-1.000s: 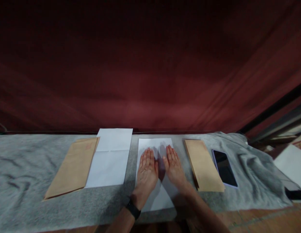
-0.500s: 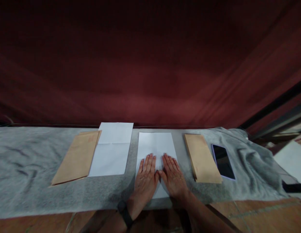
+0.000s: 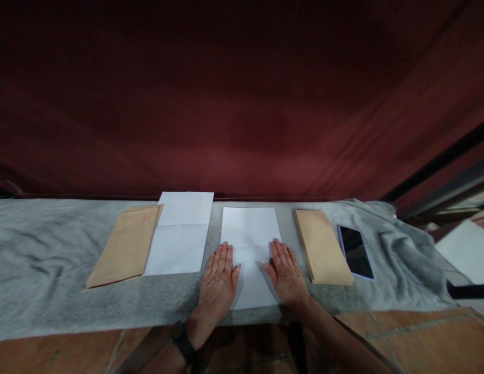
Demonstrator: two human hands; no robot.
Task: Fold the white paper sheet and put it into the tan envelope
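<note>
Both your hands lie flat, palms down and apart, gripping nothing. Your left hand [image 3: 217, 284] has its fingers extended side by side and its thumb angled inward; it straddles the left edge of a white sheet of paper [image 3: 252, 270]. Your right hand [image 3: 287, 272] mirrors it over the sheet's right edge. The sheet lies between and beyond your hands, with a faint crease running crosswise near your fingertips. A dark watch [image 3: 182, 340] circles your left wrist. Left of your left hand and a little farther away lies a second white sheet [image 3: 182, 248], also creased across, and beyond that, meeting its left edge, a few brown envelopes [image 3: 125, 246]. Right of your right hand is a stack of narrower brown envelopes [image 3: 324, 249], with a phone [image 3: 357, 253], screen dark, just beside it. Everything rests on a surface covered in grey cloth [image 3: 50, 306]. Ahead of your hands hangs a dark red backdrop [image 3: 242, 119].
</note>
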